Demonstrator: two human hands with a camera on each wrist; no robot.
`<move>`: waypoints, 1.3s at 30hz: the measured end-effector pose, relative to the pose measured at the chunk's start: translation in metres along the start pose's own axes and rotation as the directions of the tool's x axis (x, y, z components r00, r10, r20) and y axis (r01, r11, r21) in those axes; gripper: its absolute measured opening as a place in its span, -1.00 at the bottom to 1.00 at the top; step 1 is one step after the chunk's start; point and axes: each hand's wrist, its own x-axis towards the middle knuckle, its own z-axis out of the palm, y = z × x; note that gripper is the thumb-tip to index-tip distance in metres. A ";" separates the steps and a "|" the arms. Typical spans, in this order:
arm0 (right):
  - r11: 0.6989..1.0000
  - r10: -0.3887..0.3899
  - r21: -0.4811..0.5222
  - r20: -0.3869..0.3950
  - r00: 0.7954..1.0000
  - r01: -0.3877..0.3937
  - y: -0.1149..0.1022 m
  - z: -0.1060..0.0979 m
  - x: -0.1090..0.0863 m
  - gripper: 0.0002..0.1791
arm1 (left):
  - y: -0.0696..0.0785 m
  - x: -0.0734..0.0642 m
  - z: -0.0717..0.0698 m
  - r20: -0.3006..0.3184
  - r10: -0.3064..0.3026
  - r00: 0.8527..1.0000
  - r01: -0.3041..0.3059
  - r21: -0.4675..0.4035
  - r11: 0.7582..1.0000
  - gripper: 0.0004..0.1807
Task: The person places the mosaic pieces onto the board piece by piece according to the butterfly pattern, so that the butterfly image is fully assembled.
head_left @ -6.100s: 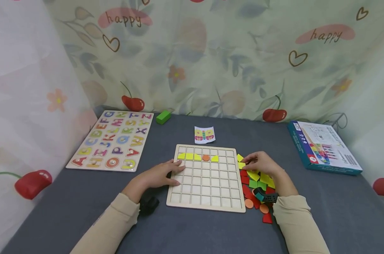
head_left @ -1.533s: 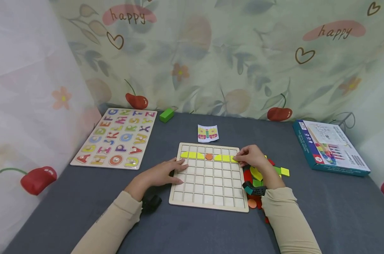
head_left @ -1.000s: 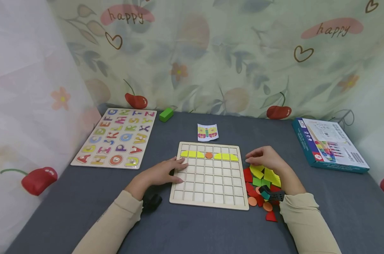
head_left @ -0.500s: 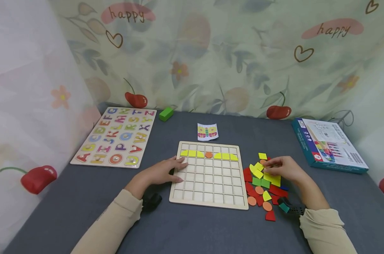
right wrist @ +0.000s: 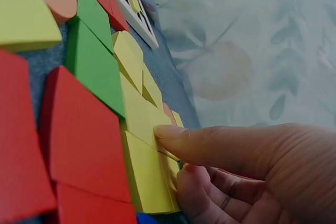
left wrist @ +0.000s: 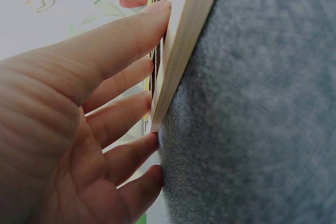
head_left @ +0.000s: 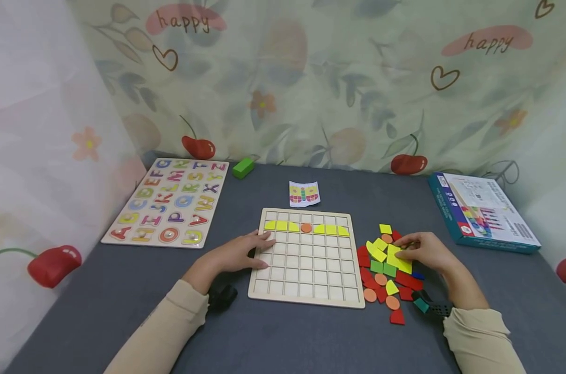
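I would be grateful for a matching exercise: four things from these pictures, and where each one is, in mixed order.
1. left hand
2. right hand
3. picture card
4. green block

A. near a far corner of the letter board
B. touching a loose yellow piece
C. just beyond the grid board
D. touching the grid board

Pairs: 1-D; 2-B; 3-C; 4-A

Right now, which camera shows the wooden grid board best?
The head view: nearly all of the grid board shows there, the left hand covering a little. The left wrist view shows mainly its edge; the right wrist view, a small part.
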 end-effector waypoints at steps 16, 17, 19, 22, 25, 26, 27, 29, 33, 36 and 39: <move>0.994 -0.014 0.105 0.045 0.999 0.009 -0.010 -0.003 0.005 -0.61 | -0.001 0.001 0.000 -0.003 0.005 1.000 -0.005 0.013 1.000 -0.31; 0.994 -0.011 0.109 0.044 0.999 0.006 -0.012 -0.003 0.006 -0.61 | -0.001 0.001 0.000 -0.002 0.005 1.000 -0.005 0.013 1.000 -0.31; 0.993 -0.018 0.114 0.046 0.999 0.013 -0.016 -0.002 0.009 -0.61 | 0.000 0.000 0.000 0.000 0.003 1.000 -0.003 0.009 1.000 -0.31; 0.991 -0.042 0.129 0.056 0.998 0.035 -0.022 0.001 0.015 -0.63 | 0.000 0.000 0.000 0.000 -0.001 1.000 0.001 0.003 1.000 -0.31; 0.987 -0.080 0.146 0.071 0.994 0.069 -0.029 0.006 0.022 -0.65 | 0.000 0.000 0.000 -0.004 -0.002 1.000 0.002 -0.002 1.000 -0.31; 0.985 -0.093 0.151 0.078 0.993 0.080 -0.031 0.008 0.024 -0.66 | 0.000 0.000 0.001 -0.005 -0.001 1.000 0.001 -0.003 1.000 -0.31; 0.984 -0.103 0.154 0.082 0.991 0.089 -0.034 0.010 0.027 -0.67 | 0.000 0.000 0.001 -0.005 -0.001 1.000 0.001 -0.003 1.000 -0.31; 0.981 -0.115 0.166 0.096 0.989 0.098 -0.040 0.014 0.032 -0.69 | 0.000 -0.001 0.001 -0.006 -0.001 1.000 0.001 -0.004 1.000 -0.31; 0.979 -0.119 0.180 0.115 0.986 0.098 -0.051 0.024 0.041 -0.70 | 0.000 -0.001 0.001 -0.007 -0.004 1.000 0.004 -0.003 1.000 -0.32; 0.980 -0.113 0.179 0.115 0.987 0.091 -0.057 0.030 0.048 -0.72 | 0.000 -0.001 0.001 -0.008 -0.003 1.000 0.003 -0.002 1.000 -0.32; 0.979 -0.109 0.185 0.108 0.988 0.087 -0.061 0.036 0.053 -0.74 | 0.000 -0.001 0.000 -0.005 -0.003 1.000 0.003 0.004 1.000 -0.31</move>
